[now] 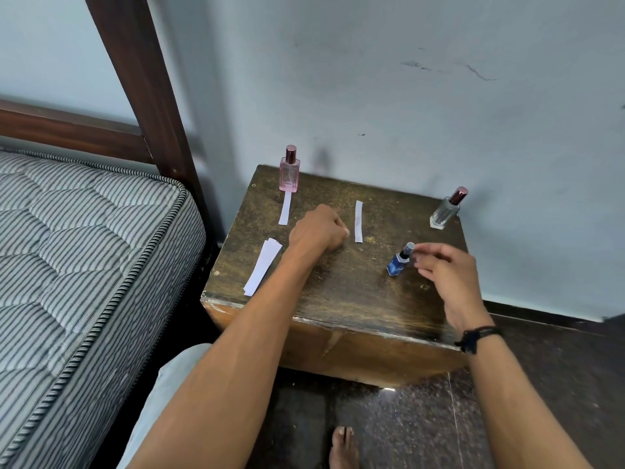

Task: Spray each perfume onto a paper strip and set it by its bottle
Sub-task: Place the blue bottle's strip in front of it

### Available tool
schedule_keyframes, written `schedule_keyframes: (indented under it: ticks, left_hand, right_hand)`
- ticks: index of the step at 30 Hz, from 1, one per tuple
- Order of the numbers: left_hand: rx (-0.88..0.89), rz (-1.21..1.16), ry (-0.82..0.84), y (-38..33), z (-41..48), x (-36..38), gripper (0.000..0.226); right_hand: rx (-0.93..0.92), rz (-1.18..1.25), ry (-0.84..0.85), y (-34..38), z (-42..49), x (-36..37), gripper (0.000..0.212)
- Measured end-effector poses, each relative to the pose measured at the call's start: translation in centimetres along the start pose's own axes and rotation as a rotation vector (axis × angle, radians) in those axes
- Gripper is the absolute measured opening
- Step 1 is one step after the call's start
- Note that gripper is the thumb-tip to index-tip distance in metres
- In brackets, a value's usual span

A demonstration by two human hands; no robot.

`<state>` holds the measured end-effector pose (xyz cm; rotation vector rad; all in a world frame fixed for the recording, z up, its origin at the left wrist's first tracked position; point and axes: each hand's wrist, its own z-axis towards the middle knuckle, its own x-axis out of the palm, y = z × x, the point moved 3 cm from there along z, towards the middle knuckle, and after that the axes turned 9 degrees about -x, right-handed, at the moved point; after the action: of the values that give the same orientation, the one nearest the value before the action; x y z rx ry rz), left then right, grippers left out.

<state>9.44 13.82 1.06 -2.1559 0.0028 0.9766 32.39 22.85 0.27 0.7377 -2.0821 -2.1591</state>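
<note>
Bench: a worn dark wooden bench in the middle of the frame, set against a pale blue wall.
Pink bottle: a tall pink glass perfume bottle with a rose metal cap stands upright at the bench's upper left corner.
Near strip: a white paper strip lies flat just below the pink bottle, its top end almost at the bottle's base.
Middle strip: a second white paper strip lies alone at the bench's centre, well apart from every bottle.
Clear bottle: a clear glass perfume bottle with a rose cap stands at the upper right corner.
Blue bottle: a small blue perfume bottle with a grey cap is tilted, its base on the bench right of centre.
Spare strips: a fanned stack of white paper strips lies along the bench's left edge.
Left hand: the left hand rests on the bench between the two single strips. Its fingers are curled into a fist, and I cannot tell whether they hold anything.
Right hand: the right hand has thumb and forefinger pinched on the blue bottle's cap end, the other fingers loosely bent. A black cord band sits on the wrist.
Left of frame: a grey striped mattress on a dark wooden bed frame.
Bottom: a bare foot on the dark speckled floor.
</note>
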Motion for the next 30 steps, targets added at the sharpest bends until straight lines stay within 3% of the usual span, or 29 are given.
schedule_keyframes:
  ticks: [12,23,30]
  left_hand:
    - [0.044,0.026,-0.023,0.8,-2.7,-1.0,0.030]
    - [0.040,0.055,0.024,0.7,-4.2,-0.5,0.034]
    - [0.077,0.137,0.057,1.5,-5.7,1.2,0.026]
  right_hand:
    - [-0.048,-0.222,0.239,1.1,-2.4,1.5,0.054]
    - [-0.115,-0.247,0.198,0.6,-1.8,1.7,0.024]
    - [-0.148,-0.242,0.182,0.7,-1.4,1.9,0.023]
